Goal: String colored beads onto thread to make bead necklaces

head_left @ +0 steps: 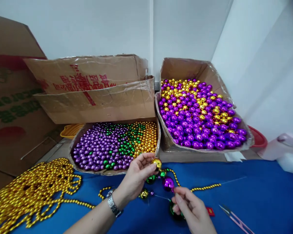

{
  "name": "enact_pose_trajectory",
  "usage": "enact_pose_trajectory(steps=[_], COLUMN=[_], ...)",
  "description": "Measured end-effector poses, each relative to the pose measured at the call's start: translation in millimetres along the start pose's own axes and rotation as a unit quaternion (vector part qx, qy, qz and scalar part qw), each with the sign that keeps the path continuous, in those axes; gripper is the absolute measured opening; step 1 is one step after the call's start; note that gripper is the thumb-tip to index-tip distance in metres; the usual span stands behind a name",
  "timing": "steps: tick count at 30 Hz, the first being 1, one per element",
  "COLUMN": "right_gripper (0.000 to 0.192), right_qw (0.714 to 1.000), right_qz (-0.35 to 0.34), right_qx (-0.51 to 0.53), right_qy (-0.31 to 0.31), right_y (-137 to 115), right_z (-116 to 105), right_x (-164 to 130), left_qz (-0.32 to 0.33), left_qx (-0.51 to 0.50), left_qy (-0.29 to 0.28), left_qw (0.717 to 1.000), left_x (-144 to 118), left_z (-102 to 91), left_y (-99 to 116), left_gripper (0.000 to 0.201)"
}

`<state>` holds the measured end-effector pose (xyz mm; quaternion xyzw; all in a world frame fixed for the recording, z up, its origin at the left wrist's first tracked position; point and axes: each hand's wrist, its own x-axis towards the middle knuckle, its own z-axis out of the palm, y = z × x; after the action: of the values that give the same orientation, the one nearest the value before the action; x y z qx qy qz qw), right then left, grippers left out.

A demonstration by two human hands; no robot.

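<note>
My left hand [136,175], with a metal watch on its wrist, pinches a large shiny gold bead [157,163] between thumb and fingers. Just below it hang a large purple bead [168,184], a small green bead [163,174] and a dark green bead [151,179] on a string. My right hand [190,208] has thumb and forefinger closed on a small purple bead beside the large purple one. Partly behind its fingers is a big dark green bead [174,211]. Another gold bead [144,194] lies on the blue cloth, with thin clear thread running right from it.
Cardboard boxes of small mixed beads [97,146] and large purple and gold beads [200,130] stand behind. Gold bead chains [34,191] are heaped at left. Thread snips [235,219] and a red tag [210,211] lie at right on the blue cloth [263,191].
</note>
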<state>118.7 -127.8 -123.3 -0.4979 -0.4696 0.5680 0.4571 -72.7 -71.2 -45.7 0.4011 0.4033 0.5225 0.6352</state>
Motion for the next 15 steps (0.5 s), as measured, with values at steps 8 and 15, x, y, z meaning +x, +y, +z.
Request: enact_pose_trajectory(steps=[8, 15], right_gripper=[0.055, 0.052], right_qw=[0.991, 0.983], right_qz=[0.046, 0.054], right_qx=[0.122, 0.171], right_qy=[0.036, 0.045], right_y=[14.2, 14.7], right_z=[10.4, 8.8], right_x=[6.9, 6.0], left_qz=[0.006, 0.065], left_qx=[0.045, 0.264], left_qy=[-0.002, -0.026], left_qw=[0.999, 0.962], left_x=[-10.2, 6.8], left_z=[1.8, -25.6], left_y=[-14.6, 27.2], left_gripper=[0.035, 0.032])
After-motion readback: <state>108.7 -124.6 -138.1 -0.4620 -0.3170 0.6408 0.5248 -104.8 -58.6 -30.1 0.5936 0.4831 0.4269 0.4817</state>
